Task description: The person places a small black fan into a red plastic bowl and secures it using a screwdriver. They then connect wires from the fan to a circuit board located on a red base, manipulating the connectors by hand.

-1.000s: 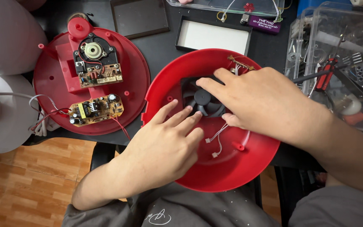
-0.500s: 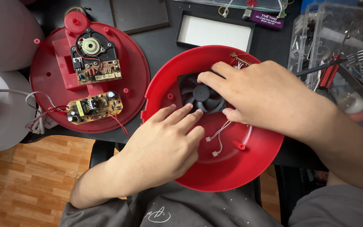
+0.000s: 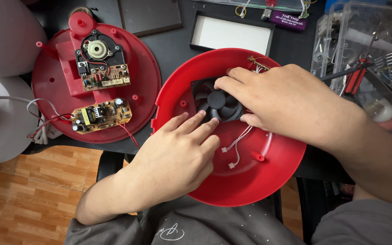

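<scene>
At nine o'clock on the dark desk (image 3: 171,50), well apart from both hands, lies a flat red base plate (image 3: 53,86) carrying a green circuit board with a round buzzer-like part (image 3: 100,61) and, below it, a smaller yellow-green power board (image 3: 100,115) whose red and white leads (image 3: 41,122) trail off its left edge. Moving toward the centre, the left hand (image 3: 171,159) rests inside a round red housing shell (image 3: 232,186); its fingers (image 3: 196,124) are spread and flat, gripping nothing, their tips touching the lower left edge of a small black fan (image 3: 216,100) seated at about eleven o'clock in the shell. Just right of it, the right hand (image 3: 291,100) covers the fan's right half, thumb and forefinger curled over the frame as if pinching it, though how firmly cannot be told. Thin white wires with small plugs (image 3: 232,152) lie loose on the shell floor below the fan, and a red post (image 3: 259,157) stands near them. At two to three o'clock sits a clear plastic organiser (image 3: 368,27) with red-handled pliers (image 3: 355,75). Judging from this, a careless pull on the fan could strain or snap the thin leads, or crack a blade under fingertip pressure; the shell overhangs the desk edge and could tip.
</scene>
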